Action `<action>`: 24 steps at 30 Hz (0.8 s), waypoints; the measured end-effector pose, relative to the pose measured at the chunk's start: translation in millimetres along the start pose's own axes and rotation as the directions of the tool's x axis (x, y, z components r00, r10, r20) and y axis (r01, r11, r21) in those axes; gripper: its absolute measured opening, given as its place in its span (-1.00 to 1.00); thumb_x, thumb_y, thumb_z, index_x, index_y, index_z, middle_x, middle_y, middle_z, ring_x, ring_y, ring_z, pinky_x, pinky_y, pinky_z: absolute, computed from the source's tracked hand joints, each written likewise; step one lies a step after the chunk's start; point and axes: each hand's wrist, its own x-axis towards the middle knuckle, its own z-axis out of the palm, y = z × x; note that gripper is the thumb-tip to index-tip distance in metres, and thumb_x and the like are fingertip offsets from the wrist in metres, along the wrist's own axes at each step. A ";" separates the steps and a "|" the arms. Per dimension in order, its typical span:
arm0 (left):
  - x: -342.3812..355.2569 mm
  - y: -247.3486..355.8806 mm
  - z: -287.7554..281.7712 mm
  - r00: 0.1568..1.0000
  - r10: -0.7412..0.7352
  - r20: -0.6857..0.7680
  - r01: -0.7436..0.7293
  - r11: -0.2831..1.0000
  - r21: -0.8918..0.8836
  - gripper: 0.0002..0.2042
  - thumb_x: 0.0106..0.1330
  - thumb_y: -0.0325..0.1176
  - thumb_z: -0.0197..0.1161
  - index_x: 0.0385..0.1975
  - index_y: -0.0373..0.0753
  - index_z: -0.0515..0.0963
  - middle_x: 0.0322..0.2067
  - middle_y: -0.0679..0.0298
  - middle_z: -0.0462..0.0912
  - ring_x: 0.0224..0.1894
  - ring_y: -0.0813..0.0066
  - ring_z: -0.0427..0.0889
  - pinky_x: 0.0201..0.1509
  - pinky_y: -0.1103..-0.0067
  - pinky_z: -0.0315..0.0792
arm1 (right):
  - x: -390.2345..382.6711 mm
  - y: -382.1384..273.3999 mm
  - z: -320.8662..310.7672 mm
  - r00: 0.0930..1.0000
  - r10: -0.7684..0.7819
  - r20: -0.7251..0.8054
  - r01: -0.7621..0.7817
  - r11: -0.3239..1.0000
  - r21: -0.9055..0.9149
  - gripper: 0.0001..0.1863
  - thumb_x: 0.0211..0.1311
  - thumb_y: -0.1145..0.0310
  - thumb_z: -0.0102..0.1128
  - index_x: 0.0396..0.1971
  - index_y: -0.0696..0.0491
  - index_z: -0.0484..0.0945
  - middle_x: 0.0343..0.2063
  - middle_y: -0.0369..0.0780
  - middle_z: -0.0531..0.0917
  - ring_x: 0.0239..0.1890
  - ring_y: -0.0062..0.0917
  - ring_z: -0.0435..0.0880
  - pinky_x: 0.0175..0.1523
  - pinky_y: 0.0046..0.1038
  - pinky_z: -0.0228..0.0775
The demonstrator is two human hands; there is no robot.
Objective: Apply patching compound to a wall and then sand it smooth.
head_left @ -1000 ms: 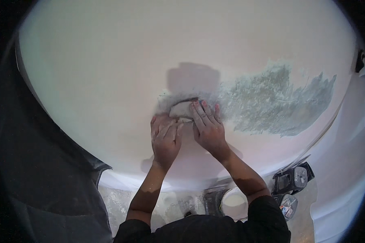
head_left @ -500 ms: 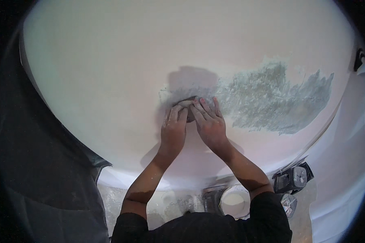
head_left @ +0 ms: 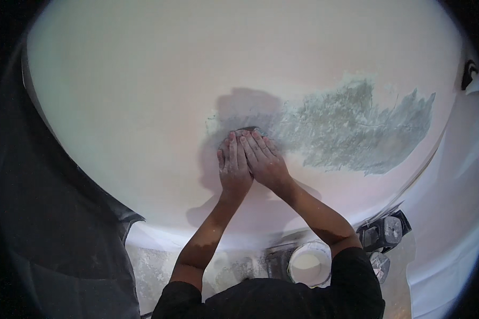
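Observation:
Both my hands lie side by side on a large, smooth whitish panel (head_left: 133, 95), pressing a dark sanding pad (head_left: 248, 128). Only the pad's far edge shows; its rest is hidden under my fingers. My left hand (head_left: 234, 166) has its fingers stretched forward over the pad's left part. Against it, my right hand (head_left: 266, 162) slants inward, fingers close together over the pad's right part. Pale dust coats the fingers of both. Right of them spreads a rough grey-green patch (head_left: 351, 127) with ragged edges, fading into pale smears near the pad.
A white bucket (head_left: 310, 264) with pale contents stands below the panel's near edge. Right of it are a black container (head_left: 383, 234) and a crumpled clear bag (head_left: 379, 265). Dark sheeting (head_left: 53, 212) hangs at left, white sheeting (head_left: 447, 228) at right.
My hands have come together: the left shifted right, the right slid left. Their fingers now lie flatter over the pad, covering more of it than before.

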 end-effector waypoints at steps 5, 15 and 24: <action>40.1 -3.5 -23.5 0.998 -0.011 0.054 0.004 0.992 0.125 -0.44 0.23 -0.37 0.05 0.22 -0.48 0.19 0.28 -0.14 0.15 0.35 -0.08 0.12 0.38 0.09 -0.08 | 43.2 2.9 -16.5 0.996 0.024 -0.083 -0.035 0.991 -0.129 -0.45 0.19 0.29 -0.08 0.21 0.14 0.31 0.24 -0.09 0.34 0.31 -0.29 0.27 0.37 -0.24 0.01; 47.0 -9.3 -30.4 0.998 -0.022 0.054 0.013 0.986 0.165 -0.43 0.21 -0.36 0.04 0.24 -0.41 0.20 0.29 -0.07 0.18 0.33 -0.05 0.15 0.37 0.07 -0.10 | 43.9 -4.8 -4.8 0.987 0.110 -0.117 -0.122 0.987 -0.102 -0.47 0.20 0.30 -0.11 0.21 0.09 0.33 0.23 -0.14 0.36 0.32 -0.39 0.26 0.39 -0.28 -0.04; 60.1 0.5 -38.4 0.996 -0.093 0.001 0.091 0.968 0.236 -0.52 0.24 -0.34 -0.02 0.21 -0.28 0.33 0.29 0.15 0.26 0.33 0.19 0.20 0.38 0.14 -0.06 | 50.4 -5.6 -4.3 0.986 0.110 -0.127 -0.121 0.989 -0.080 -0.47 0.23 0.30 -0.12 0.22 0.10 0.31 0.24 -0.14 0.34 0.32 -0.36 0.27 0.38 -0.25 0.01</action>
